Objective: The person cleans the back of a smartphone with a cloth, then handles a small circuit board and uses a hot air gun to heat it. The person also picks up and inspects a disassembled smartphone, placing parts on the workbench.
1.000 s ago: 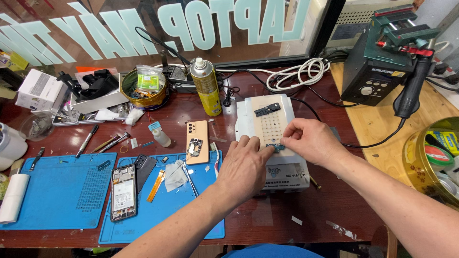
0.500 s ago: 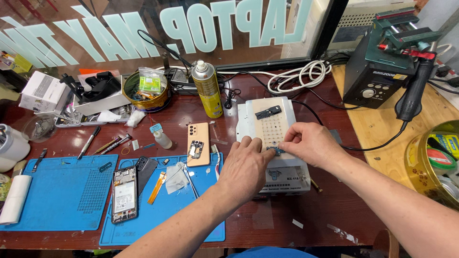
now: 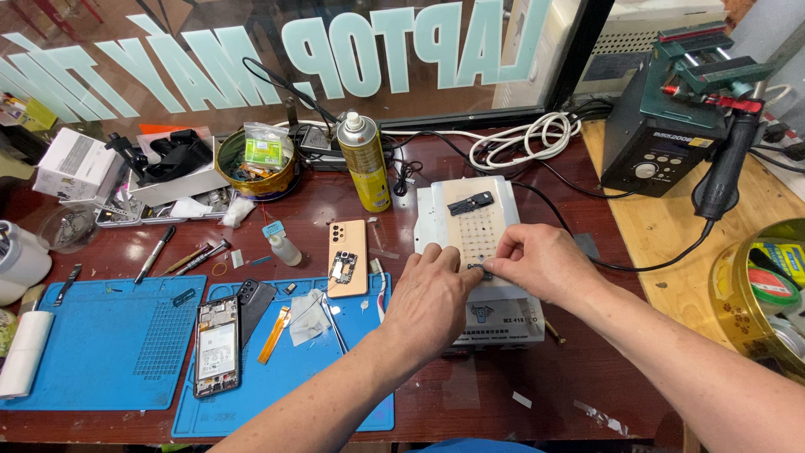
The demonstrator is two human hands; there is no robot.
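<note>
From my remote seat I read the bench left to right: a paper roll (image 3: 25,354) lies at the far left edge of a blue mat (image 3: 109,352); a white box (image 3: 77,164) stands at the back; an opened phone (image 3: 217,346) lies face up where the two mats meet, with an orange strip (image 3: 274,335) just beside it on the second blue mat (image 3: 335,394); a round tin (image 3: 256,164) of small parts sits near the window; a peach phone back (image 3: 347,257) rests between a small dropper bottle (image 3: 282,243) and the yellow spray can (image 3: 364,164), which stands upright; my left hand (image 3: 432,298) lies flat, fingers loosely spread and curled on nothing, pressing on the near part of the white heating plate (image 3: 474,222); a small dark part (image 3: 480,270) sits on that plate, right between the two hands; my right hand (image 3: 537,264) has thumb and forefinger pinched at it, though I cannot tell if the part is lifted or merely touched; a black clip (image 3: 470,202) lies at the plate's far end; coiled white cable (image 3: 524,138) lies behind; the black soldering station (image 3: 662,138) stands on the wooden bench at the right, its handle (image 3: 723,172) hanging beside it.
</note>
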